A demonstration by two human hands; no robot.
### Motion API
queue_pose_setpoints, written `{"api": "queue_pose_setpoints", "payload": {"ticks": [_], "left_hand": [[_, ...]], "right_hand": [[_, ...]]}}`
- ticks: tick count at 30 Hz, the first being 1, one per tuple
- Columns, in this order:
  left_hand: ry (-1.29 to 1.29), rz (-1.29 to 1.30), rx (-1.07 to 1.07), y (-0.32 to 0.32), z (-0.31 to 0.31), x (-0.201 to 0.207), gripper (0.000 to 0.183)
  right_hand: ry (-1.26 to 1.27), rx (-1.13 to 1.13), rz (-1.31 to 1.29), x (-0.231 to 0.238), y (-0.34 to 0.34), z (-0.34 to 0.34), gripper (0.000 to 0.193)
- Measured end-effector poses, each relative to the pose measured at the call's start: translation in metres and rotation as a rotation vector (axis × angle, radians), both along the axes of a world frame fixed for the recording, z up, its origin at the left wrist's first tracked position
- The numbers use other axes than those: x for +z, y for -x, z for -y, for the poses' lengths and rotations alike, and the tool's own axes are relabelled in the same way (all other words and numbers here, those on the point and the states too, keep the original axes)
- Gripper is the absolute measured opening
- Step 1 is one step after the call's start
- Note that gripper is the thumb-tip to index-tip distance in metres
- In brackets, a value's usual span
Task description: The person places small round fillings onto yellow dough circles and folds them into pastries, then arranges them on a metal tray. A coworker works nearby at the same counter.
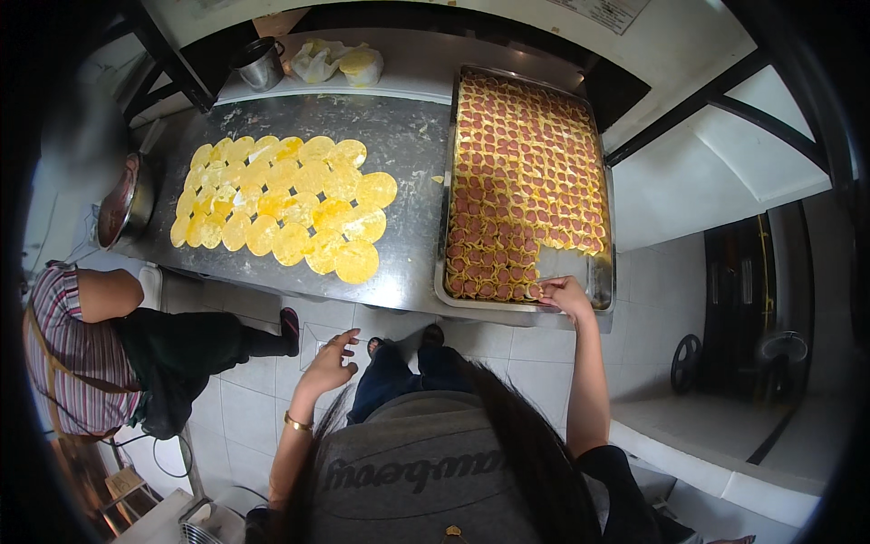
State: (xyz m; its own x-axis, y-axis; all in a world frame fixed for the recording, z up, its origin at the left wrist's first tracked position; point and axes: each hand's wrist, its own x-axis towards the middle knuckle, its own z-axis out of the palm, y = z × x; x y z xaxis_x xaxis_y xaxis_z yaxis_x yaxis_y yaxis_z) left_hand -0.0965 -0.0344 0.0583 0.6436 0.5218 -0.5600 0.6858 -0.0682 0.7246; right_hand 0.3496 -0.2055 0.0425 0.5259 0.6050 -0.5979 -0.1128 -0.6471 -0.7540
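Note:
A large metal tray point(609, 281) holds tight rows of small open-topped dumplings point(526, 163), pink filling in yellow wrappers. My right hand point(565, 296) reaches over its near right part. Thumb and fingers pinch a dumpling point(535, 291) at the end of the nearest row, beside a bare patch of tray. Off the table's front edge hangs my left hand point(328, 364), fingers apart and holding nothing. Thin round yellow wrappers point(290, 243) lie overlapping in rows on the steel table point(417, 254), left of the tray.
At the back stand a metal pitcher point(260, 65) and plastic-wrapped stacks of yellow rounds point(361, 66). On the left is a metal bowl point(136, 204) with reddish contents, and a person in a striped shirt point(77, 363) beside the table. A white wall panel point(689, 181) borders the tray's right.

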Motion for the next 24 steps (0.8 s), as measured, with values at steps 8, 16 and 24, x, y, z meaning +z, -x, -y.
{"api": "queue_pose_setpoints", "payload": {"ticks": [8,16,24], "left_hand": [[-0.083,-0.071,-0.116,-0.005,-0.001,0.008,0.063],[-0.123,-0.107,-0.129,-0.017,0.002,0.011,0.061],[-0.159,-0.093,-0.14,-0.028,0.001,0.025,0.059]], "right_hand": [[0.083,0.2,0.1,-0.005,-0.005,-0.007,0.022],[0.026,0.203,0.206,-0.001,-0.01,-0.004,0.024],[-0.022,0.245,0.341,-0.028,-0.014,0.013,0.031]]}}
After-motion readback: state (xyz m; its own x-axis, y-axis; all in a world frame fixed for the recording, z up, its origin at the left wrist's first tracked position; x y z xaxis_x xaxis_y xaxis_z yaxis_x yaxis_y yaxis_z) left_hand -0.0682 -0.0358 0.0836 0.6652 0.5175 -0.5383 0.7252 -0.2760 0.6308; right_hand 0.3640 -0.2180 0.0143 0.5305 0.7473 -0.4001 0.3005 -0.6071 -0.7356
